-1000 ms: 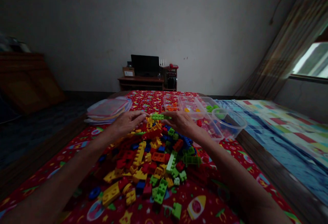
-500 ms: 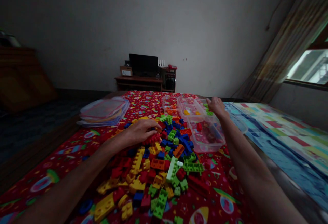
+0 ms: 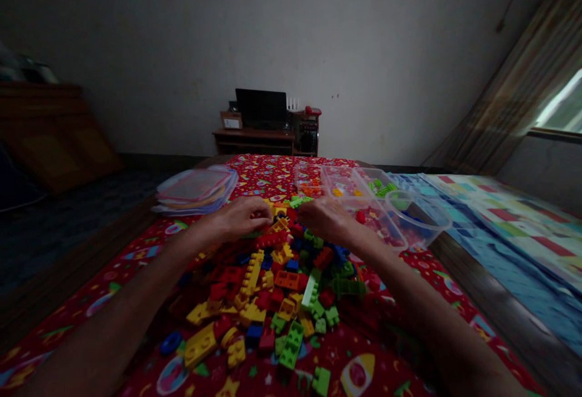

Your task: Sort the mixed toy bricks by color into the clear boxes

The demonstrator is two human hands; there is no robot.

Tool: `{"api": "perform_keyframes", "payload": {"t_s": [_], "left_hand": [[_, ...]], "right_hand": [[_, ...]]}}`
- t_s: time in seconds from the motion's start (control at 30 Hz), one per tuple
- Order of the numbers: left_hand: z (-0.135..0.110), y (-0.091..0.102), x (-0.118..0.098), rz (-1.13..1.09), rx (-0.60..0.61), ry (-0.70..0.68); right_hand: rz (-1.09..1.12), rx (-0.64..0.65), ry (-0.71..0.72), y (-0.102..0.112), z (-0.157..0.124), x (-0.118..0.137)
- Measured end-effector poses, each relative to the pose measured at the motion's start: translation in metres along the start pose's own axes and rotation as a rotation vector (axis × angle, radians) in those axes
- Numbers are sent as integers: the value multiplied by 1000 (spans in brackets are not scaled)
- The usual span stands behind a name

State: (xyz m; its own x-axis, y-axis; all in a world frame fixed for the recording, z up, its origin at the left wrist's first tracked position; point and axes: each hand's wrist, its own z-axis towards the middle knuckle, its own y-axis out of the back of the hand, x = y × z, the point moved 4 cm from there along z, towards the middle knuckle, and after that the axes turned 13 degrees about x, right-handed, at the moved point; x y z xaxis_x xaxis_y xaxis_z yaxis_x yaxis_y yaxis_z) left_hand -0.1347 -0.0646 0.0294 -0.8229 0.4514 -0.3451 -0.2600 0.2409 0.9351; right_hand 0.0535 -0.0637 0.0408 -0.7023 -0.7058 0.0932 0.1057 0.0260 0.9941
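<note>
A large heap of plastic building bricks (image 3: 277, 282) in red, yellow, green, blue and orange lies on a red printed bedspread (image 3: 109, 276). My left hand (image 3: 231, 219) curls over the heap's far end, with its fingertips at yellow and red bricks. My right hand (image 3: 325, 221) hangs close by, its fingers pointing left. A lime green brick (image 3: 300, 202) lies just beyond the gap between my hands. I cannot tell whether either hand holds a brick, as my fingers hide that spot.
A clear plastic tray (image 3: 368, 218) holding sorted bricks and a round clear container (image 3: 417, 218) stand at the far right of the heap. Stacked clear lids (image 3: 195, 191) lie at the far left. A low wooden desk (image 3: 252, 141) with a monitor stands against the back wall.
My right hand has come back from the tray to the heap, beside my left hand. My left hand has shifted toward the heap's far end. The view has swung slightly, bringing the round container back.
</note>
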Motion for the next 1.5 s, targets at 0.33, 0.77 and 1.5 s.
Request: {"api": "perform_keyframes", "payload": {"t_s": [0.33,0.77,1.5], "left_hand": [[-22,8,-4,104,204,47],[-5,-10,42,184,27,66],[-5,-6,27,104,-52,-4]], "right_hand": [[-3,-87,284,-25,2,22],[93,-214,-89,31,-19,-36],[-91,56,-514,32,-40,-113]]}}
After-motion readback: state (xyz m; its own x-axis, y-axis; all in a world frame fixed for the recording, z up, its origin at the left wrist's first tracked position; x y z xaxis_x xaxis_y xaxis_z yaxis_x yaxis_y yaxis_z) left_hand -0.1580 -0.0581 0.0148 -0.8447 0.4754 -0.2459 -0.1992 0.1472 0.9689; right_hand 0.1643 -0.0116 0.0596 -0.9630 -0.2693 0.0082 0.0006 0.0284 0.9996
